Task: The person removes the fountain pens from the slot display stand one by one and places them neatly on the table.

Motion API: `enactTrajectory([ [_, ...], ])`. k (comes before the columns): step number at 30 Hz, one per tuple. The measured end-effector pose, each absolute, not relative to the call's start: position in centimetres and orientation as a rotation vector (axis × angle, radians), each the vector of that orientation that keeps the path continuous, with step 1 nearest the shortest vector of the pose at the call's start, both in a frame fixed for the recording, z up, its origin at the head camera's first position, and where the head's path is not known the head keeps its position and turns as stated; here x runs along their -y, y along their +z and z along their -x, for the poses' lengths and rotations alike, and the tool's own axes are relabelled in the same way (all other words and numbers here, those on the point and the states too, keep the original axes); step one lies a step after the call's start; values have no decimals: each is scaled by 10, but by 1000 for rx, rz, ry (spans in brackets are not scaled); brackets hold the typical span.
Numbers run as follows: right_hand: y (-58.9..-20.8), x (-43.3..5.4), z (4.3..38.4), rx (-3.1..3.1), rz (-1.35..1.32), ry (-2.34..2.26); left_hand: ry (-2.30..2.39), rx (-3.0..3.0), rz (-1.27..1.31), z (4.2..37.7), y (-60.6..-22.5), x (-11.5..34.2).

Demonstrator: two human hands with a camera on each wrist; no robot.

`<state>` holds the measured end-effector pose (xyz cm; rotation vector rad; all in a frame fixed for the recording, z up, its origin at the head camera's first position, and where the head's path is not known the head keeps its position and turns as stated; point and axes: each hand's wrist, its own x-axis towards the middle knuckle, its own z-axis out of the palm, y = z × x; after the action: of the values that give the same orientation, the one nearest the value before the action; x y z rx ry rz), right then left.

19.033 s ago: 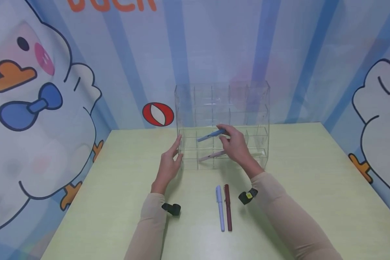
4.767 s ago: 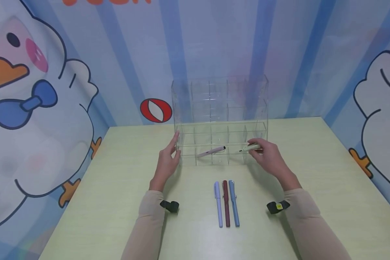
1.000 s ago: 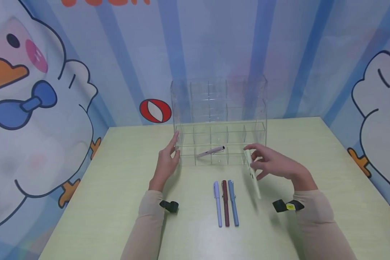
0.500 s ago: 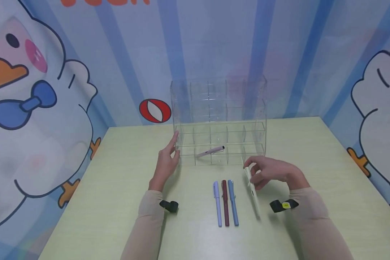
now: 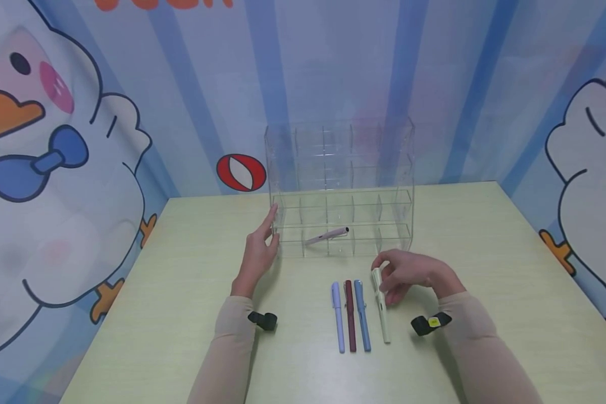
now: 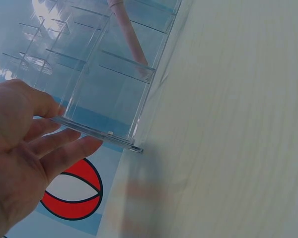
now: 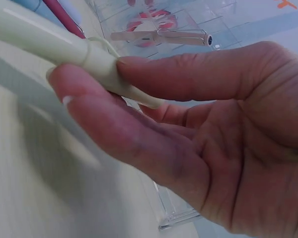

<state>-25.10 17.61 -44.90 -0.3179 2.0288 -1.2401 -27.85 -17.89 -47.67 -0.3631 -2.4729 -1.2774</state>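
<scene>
My left hand (image 5: 257, 252) holds the left side of a clear acrylic pen rack (image 6: 114, 99), with thumb and fingers at the panel's edge. Right of the blue pen (image 5: 362, 315), my right hand (image 5: 409, 275) pinches a pale green pen (image 5: 382, 314) near its upper end between thumb and fingers. That pen slants down to the table; the head view does not settle whether it touches. In the right wrist view the pale green pen (image 7: 44, 37) crosses the fingertips. A dark red pen (image 5: 350, 315) and a lavender pen (image 5: 338, 317) lie parallel, left of the blue one.
A pinkish pen (image 5: 327, 235) leans in the rack's bottom row. The rack stands on the pale table (image 5: 207, 224), close to the printed backdrop (image 5: 333, 67). Black wrist cameras sit on both sleeves.
The blue pen went from my right hand to the table. Later my right hand took the pale green pen from the rack's bottom right and lowered it beside the blue one. Left hand stayed.
</scene>
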Motion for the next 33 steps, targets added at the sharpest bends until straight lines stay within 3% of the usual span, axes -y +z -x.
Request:
enactTrajectory([
  [33,-457,-160,250,-2297,332,-1030,-1301,2459,384,279,-478,180],
])
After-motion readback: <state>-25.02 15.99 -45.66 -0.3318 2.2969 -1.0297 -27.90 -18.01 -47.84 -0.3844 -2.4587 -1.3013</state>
